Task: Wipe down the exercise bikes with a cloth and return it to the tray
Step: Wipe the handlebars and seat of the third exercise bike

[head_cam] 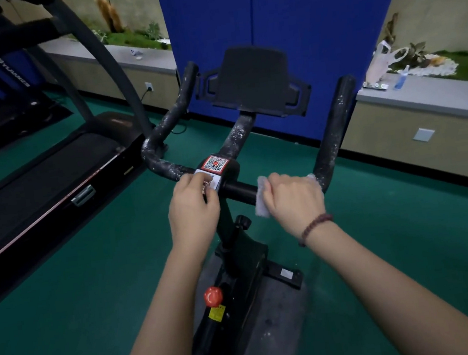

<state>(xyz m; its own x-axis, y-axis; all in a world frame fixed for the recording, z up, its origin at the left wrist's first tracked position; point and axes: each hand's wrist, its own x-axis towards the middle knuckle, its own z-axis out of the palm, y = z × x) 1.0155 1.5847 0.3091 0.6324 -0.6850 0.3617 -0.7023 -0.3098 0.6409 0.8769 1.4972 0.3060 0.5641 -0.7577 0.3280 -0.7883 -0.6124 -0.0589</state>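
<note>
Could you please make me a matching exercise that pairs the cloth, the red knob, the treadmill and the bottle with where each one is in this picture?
Things:
1. cloth
2. knob
3. treadmill
4. bottle

Places:
A. on the ledge at the right
B. low on the bike
C. on the handlebar, gripped by the right hand
D. on the floor, left of the bike

Pairs: 1-C, 2-B, 3-D, 4-A
</note>
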